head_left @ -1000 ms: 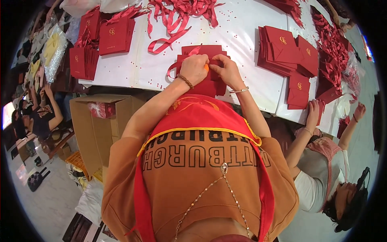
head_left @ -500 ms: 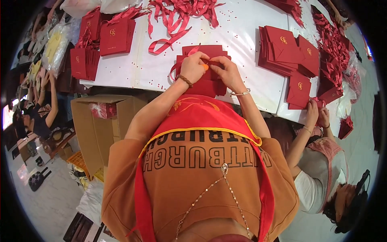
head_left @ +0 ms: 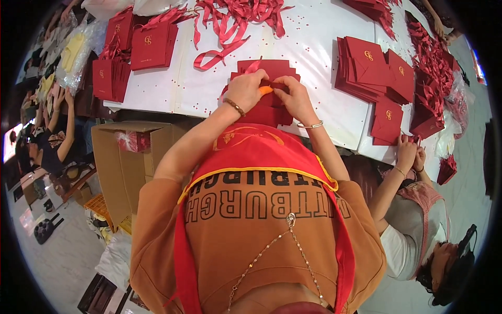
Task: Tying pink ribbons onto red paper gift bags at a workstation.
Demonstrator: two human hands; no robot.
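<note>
On the white bench [head_left: 324, 115], at its near edge, red paper pieces [head_left: 261, 115] are overlapped beneath the left hand [head_left: 246, 90] and right hand [head_left: 297, 98]; between narrowed fingertips, partly hidden, a dark red strip [head_left: 272, 84] seems pinched. The pieces should prove light, stiff, easily creased, best gripped by their edges.

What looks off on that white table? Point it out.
Small red specks lie scattered across the white table, looking like stray scraps. Toward its far side, loose red ribbons sprawl in an untidy tangle.
</note>
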